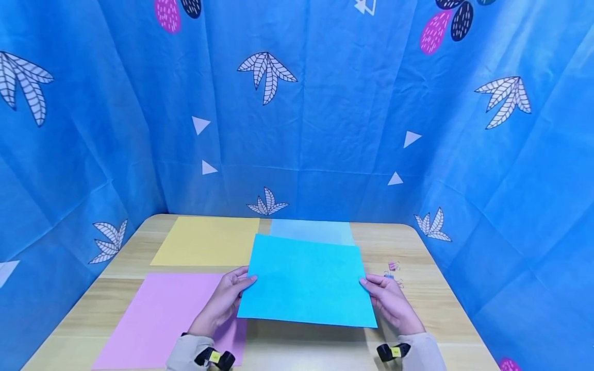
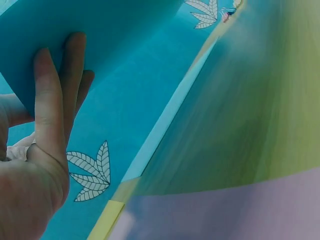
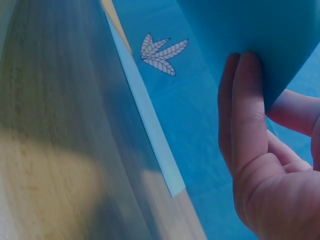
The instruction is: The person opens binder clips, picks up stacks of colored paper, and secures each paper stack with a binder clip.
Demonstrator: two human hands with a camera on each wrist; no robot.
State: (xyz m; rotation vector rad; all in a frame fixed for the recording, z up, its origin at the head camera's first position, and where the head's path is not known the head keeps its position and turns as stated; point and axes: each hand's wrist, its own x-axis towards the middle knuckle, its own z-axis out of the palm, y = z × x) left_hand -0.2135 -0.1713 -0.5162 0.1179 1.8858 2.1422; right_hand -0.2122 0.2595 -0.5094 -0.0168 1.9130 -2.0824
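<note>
Both hands hold a bright turquoise sheet of paper (image 1: 306,281) above the table, one at each short side. My left hand (image 1: 226,296) pinches its left edge, thumb on top and fingers underneath. At the right edge, my right hand (image 1: 390,299) pinches it the same way. The left wrist view shows the left fingers (image 2: 48,95) lying against the sheet's underside (image 2: 115,35). In the right wrist view the right fingers (image 3: 247,100) press flat under the sheet (image 3: 250,30). The sheet is nearly flat, its far edge overlapping a pale blue sheet (image 1: 311,229) in the head view.
On the wooden table (image 1: 417,330) lie a yellow sheet (image 1: 209,239) at the back left and a pink sheet (image 1: 153,314) at the front left. Small pink and blue items (image 1: 392,273) lie beyond the right hand. A blue patterned curtain (image 1: 301,129) surrounds the table.
</note>
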